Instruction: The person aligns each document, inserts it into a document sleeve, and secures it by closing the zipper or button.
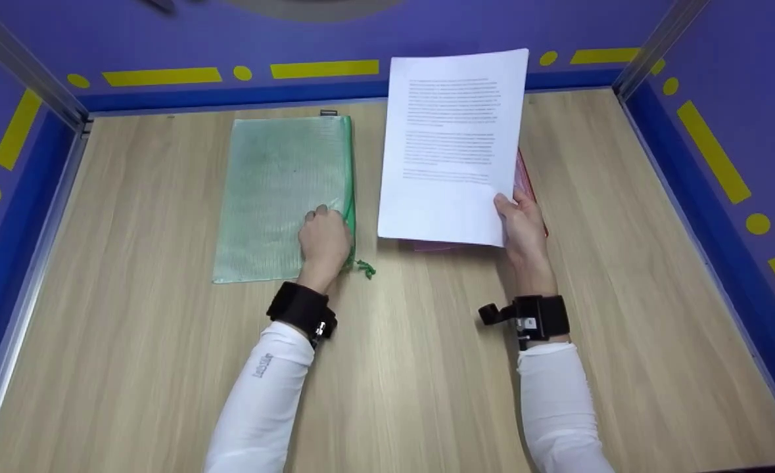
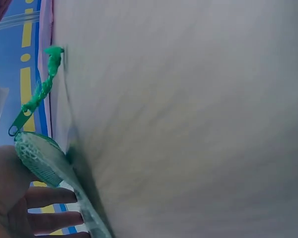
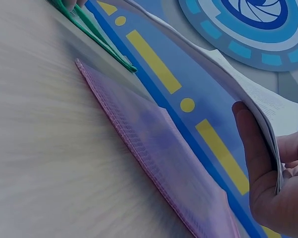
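A green mesh zip pouch (image 1: 281, 194) lies flat on the wooden table (image 1: 426, 368). My left hand (image 1: 325, 238) grips its near right corner by the zip edge, thumb on top. In the left wrist view the pouch's edge (image 2: 42, 157) is raised against my left hand (image 2: 12, 196), and the green zip pull (image 2: 37, 94) hangs free. My right hand (image 1: 518, 220) pinches the near right corner of a stack of printed sheets (image 1: 453, 144), held tilted above a pink pouch (image 1: 524, 179). In the right wrist view my thumb (image 3: 253, 148) presses on the sheets (image 3: 248, 82), with the pink pouch (image 3: 159, 146) below on the table.
Blue walls with yellow marks (image 1: 164, 75) enclose the table on three sides. Metal corner posts (image 1: 25, 72) stand at the back left and back right. Bare wood stretches along the near half and the left side.
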Tool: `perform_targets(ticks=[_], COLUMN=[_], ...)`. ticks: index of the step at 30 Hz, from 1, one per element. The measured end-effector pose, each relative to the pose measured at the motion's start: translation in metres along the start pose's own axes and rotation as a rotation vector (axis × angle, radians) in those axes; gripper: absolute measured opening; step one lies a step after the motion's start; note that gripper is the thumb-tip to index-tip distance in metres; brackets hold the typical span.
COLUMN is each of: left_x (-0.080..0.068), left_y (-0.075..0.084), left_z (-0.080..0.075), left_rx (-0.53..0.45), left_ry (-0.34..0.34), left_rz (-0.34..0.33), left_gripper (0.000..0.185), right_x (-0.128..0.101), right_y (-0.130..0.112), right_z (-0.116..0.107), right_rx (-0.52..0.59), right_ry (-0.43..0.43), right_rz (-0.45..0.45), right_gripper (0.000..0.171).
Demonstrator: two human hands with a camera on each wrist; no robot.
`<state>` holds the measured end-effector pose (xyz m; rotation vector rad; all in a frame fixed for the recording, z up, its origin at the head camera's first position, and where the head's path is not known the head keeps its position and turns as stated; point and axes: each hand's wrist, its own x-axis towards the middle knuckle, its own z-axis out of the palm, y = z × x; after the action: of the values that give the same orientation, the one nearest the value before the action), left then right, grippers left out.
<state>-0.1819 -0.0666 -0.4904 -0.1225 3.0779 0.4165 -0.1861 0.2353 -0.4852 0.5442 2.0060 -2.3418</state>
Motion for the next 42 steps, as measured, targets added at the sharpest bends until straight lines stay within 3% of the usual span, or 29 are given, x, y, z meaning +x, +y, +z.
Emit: perform_targets(ticks=[4, 11, 17, 22, 32, 42], left_x=[0.001, 0.001, -0.002, -0.006, -0.015, -0.020], left_y=[-0.003, -0.013, -0.021, -0.025, -0.026, -0.025], left_z=[-0.008, -0.022, -0.029, -0.034, -0.033, -0.028], left_rx=[-0.051, -0.201, -0.285, -0.328, -0.414, -0.501], left_ry=[-0.010, -0.010, 0.019, 0.090, 0.183, 0.179], left_rz=[-0.020, 0.006, -0.018, -0.046, -0.041, -0.039], left_gripper=[0.029, 0.045, 0.039, 0.029, 0.028, 0.029], right_x=[0.000, -0.003, -0.005, -0.005, -0.009, -0.012], right_y=[0.000, -0.001, -0.003, -0.003, -0.003, -0.006], right_z=[0.000, 0.001, 0.002, 0.004, 0.004, 0.002], right_rx=[-0.011, -0.040, -0.022, -0.020, -0.030, -0.051], right_ry=[-0.008, -0.014, -0.030, -0.044, -0.086, -0.124], right_rz=[-0.011, 0.015, 0.021, 0.027, 0.032, 0.034], right_gripper=[0.043, 0.045, 0.045, 0.045, 0.043, 0.042])
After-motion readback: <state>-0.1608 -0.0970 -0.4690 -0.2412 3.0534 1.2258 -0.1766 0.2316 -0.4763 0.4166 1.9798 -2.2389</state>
